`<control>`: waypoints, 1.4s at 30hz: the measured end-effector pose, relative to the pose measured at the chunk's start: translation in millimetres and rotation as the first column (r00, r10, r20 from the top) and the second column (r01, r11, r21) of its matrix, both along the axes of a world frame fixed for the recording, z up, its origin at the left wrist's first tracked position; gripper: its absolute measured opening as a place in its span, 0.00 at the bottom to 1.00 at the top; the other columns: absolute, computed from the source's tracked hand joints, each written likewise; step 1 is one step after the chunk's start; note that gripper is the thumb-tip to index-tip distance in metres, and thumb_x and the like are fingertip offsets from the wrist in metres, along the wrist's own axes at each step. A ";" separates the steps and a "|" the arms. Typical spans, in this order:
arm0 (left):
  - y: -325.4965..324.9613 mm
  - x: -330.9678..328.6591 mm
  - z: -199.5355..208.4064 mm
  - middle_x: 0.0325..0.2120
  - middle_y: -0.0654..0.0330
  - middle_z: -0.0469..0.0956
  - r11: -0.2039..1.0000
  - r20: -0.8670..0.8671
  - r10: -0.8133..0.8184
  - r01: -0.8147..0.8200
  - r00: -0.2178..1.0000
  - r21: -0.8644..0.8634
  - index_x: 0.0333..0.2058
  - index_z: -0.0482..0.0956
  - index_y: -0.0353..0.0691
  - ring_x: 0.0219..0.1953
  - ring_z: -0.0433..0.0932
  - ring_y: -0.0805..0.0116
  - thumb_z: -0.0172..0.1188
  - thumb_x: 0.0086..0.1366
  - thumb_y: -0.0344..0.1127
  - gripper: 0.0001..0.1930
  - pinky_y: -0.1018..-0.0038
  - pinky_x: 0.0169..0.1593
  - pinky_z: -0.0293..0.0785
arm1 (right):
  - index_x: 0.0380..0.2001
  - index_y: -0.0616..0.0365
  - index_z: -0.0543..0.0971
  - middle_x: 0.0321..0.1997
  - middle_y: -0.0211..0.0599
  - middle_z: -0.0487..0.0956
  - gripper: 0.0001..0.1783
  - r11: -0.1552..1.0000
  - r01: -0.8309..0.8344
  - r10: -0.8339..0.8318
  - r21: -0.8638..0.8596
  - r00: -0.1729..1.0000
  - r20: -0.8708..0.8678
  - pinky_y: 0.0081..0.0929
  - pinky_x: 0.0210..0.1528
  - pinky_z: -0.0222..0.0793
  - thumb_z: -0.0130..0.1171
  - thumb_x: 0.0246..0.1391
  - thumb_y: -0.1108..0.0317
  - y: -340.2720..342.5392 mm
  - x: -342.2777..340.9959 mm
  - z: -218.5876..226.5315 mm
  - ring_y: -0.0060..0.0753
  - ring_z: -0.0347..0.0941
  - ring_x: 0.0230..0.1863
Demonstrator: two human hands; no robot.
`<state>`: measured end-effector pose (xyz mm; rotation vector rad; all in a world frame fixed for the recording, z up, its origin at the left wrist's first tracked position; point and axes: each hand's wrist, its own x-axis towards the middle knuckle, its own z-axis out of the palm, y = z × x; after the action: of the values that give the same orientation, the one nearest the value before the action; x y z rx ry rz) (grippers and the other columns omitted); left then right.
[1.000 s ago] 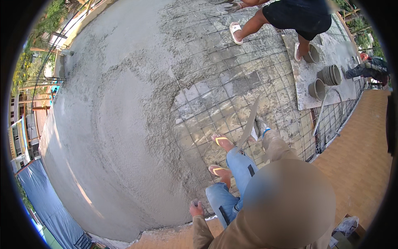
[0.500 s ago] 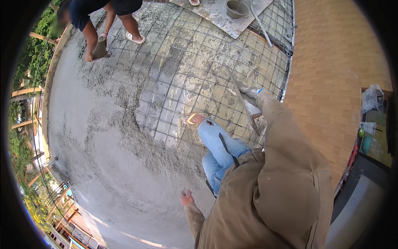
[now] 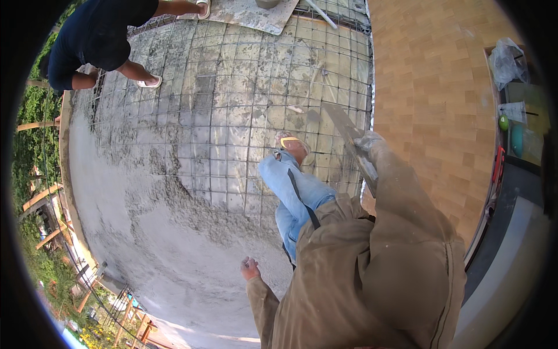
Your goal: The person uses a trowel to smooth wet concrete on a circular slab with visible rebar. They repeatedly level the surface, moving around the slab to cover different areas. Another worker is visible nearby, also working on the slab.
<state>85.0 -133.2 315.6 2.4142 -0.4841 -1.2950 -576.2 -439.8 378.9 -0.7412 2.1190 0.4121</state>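
Note:
My right hand (image 3: 369,142), in a grimy pale glove, is closed around a long narrow screed board (image 3: 350,136). The board slants at the right edge of the mesh, close to the tiled floor. Over the smoothed wet concrete (image 3: 192,279), my left hand (image 3: 250,269) hangs bare and empty, its fingers loosely bent and apart. Between my hands, my leg in light blue jeans (image 3: 302,180) reaches forward, with a yellow-strapped sandal (image 3: 292,142) on the steel mesh (image 3: 232,104).
A co-worker (image 3: 104,35) in dark clothes bends at the far left on the mesh. A spattered sheet (image 3: 256,20) at the far side bears a bucket (image 3: 267,3). Wood-patterned flooring (image 3: 430,116) lies to the right, beside a cluttered shelf (image 3: 526,116). A raised edge (image 3: 67,145) bounds the concrete at left.
My view has turned. The screed board and my right hand now sit nearer the tiled floor. The co-worker has shifted in view, and the flat piece in that person's hands no longer shows.

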 end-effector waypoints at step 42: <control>-148.6 -303.0 70.0 0.39 0.47 0.88 0.995 0.347 -0.098 0.084 0.933 0.055 0.48 0.86 0.41 0.42 0.88 0.54 0.69 0.62 0.44 0.19 0.60 0.48 0.82 | 0.65 0.71 0.72 0.68 0.63 0.73 0.43 0.851 -0.451 0.499 -0.269 0.853 0.151 0.41 0.70 0.65 0.57 0.63 0.41 -179.4 -160.6 -123.1 0.57 0.69 0.71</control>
<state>-218.0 -281.8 385.6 2.6967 -0.6786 -0.9132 -736.8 -619.2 255.8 -1.3984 1.7759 0.3348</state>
